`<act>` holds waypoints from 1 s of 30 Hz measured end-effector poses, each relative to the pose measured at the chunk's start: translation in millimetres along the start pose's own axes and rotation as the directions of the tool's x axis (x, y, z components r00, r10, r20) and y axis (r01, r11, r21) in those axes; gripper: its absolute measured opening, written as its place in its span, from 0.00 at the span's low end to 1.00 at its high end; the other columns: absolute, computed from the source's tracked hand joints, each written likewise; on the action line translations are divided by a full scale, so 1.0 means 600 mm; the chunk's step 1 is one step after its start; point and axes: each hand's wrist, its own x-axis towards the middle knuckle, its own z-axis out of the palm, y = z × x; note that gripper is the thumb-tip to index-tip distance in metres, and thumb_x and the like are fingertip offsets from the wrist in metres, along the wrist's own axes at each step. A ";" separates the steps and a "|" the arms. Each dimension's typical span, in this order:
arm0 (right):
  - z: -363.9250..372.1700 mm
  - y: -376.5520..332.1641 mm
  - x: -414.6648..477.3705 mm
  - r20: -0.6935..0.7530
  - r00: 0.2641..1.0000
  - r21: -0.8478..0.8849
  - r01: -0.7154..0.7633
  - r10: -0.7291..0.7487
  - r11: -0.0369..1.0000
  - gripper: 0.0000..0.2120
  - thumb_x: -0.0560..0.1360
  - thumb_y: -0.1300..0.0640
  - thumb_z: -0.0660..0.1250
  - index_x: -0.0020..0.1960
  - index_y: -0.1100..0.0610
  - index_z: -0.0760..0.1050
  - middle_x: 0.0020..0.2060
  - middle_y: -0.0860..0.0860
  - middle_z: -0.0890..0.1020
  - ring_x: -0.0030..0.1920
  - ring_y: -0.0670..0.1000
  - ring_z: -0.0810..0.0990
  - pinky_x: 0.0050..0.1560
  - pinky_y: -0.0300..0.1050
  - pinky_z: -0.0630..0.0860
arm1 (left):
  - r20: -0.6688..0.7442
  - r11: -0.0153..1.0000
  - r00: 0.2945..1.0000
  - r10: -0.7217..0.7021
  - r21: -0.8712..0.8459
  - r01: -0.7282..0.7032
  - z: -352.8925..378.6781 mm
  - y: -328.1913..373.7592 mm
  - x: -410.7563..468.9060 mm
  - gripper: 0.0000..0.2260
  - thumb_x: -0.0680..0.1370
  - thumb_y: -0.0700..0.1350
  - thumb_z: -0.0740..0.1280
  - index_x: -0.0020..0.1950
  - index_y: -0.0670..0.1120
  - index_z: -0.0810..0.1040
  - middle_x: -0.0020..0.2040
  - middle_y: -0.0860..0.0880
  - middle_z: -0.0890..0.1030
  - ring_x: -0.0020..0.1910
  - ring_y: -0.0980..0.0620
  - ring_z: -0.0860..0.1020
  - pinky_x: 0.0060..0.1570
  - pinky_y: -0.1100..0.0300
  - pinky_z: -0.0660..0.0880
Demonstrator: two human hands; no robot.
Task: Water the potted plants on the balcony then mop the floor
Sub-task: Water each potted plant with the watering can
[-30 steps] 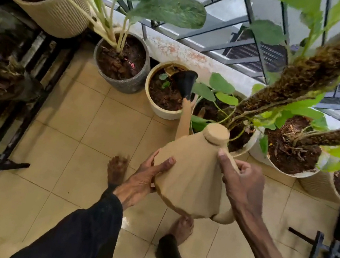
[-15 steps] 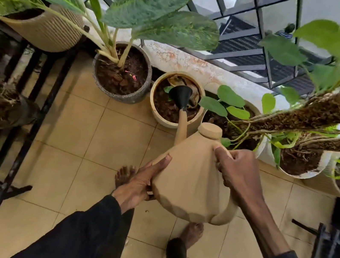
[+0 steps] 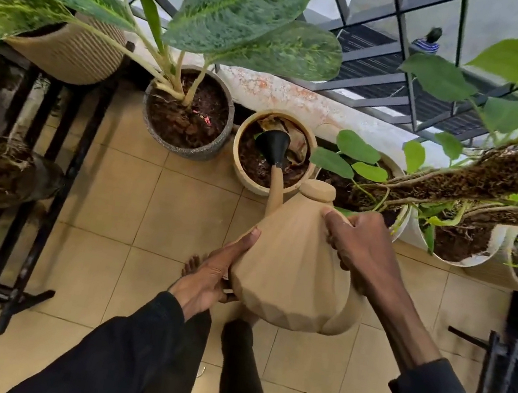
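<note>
Head view, looking down: 2 hands carry a tan faceted watering can (image 3: 293, 270) above the tiled balcony floor (image 3: 178, 217). The right hand (image 3: 361, 251) has its grip closed around the top of the can's handle, fingers curled over it just behind the lid. The left hand (image 3: 208, 278) keeps an open grip, palm against the can's lower left side, thumb lying straight up the wall and fingers tucked beneath the base. The can tilts forward, and its black rose (image 3: 273, 142) hangs over the dark soil of a cream pot (image 3: 251, 185) by the railing wall. Just left of that pot stands a grey pot (image 3: 203, 152) with a large-leaved plant (image 3: 248, 6). White pots (image 3: 459, 262) with climbing plants line the right side. A black metal rack (image 3: 51, 161) stands at the left. 1 bare foot (image 3: 193, 262) shows beside the left hand.
</note>
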 end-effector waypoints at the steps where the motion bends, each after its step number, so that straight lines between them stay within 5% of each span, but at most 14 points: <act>1: 0.000 -0.004 0.000 0.007 1.000 -0.008 0.002 -0.002 1.000 0.26 0.79 0.42 0.68 0.39 0.66 0.81 0.37 0.63 0.85 0.32 0.57 0.77 0.36 0.54 0.74 | -0.003 1.000 1.000 0.002 -0.009 -0.002 0.000 0.001 -0.002 0.37 0.64 0.68 0.78 0.67 0.53 0.76 0.62 0.43 0.80 0.63 0.40 0.76 0.65 0.37 0.73; 6: -0.006 -0.010 0.005 0.027 1.000 -0.056 -0.004 0.005 0.998 0.27 0.78 0.42 0.68 0.39 0.68 0.80 0.37 0.65 0.85 0.33 0.59 0.77 0.42 0.66 0.82 | -0.034 1.000 0.999 0.002 -0.015 -0.002 0.010 0.000 -0.004 0.34 0.67 0.67 0.75 0.68 0.52 0.76 0.61 0.44 0.80 0.62 0.41 0.76 0.65 0.38 0.74; 22: -0.019 0.007 0.026 0.058 0.998 -0.087 0.033 -0.028 0.996 0.31 0.73 0.37 0.65 0.42 0.67 0.82 0.39 0.64 0.86 0.33 0.57 0.77 0.40 0.66 0.82 | -0.086 0.997 0.996 0.022 -0.066 -0.027 0.037 -0.011 0.007 0.33 0.69 0.65 0.75 0.69 0.51 0.75 0.60 0.43 0.80 0.61 0.40 0.76 0.63 0.38 0.75; 26: -0.012 0.023 0.026 0.039 0.998 -0.039 0.046 -0.044 0.998 0.30 0.75 0.38 0.66 0.42 0.68 0.82 0.36 0.63 0.85 0.31 0.56 0.76 0.37 0.63 0.81 | -0.081 0.997 0.996 0.036 -0.065 -0.042 0.036 -0.016 0.012 0.34 0.69 0.64 0.75 0.72 0.53 0.73 0.61 0.43 0.79 0.61 0.40 0.76 0.61 0.40 0.76; 30: -0.002 0.043 0.017 0.007 0.997 0.087 0.078 -0.078 0.993 0.34 0.73 0.37 0.67 0.40 0.72 0.79 0.28 0.55 0.75 0.29 0.53 0.70 0.31 0.52 0.69 | -0.073 0.997 0.996 0.049 -0.062 -0.054 0.032 -0.019 0.015 0.39 0.66 0.64 0.78 0.73 0.54 0.71 0.62 0.43 0.79 0.62 0.41 0.76 0.63 0.39 0.75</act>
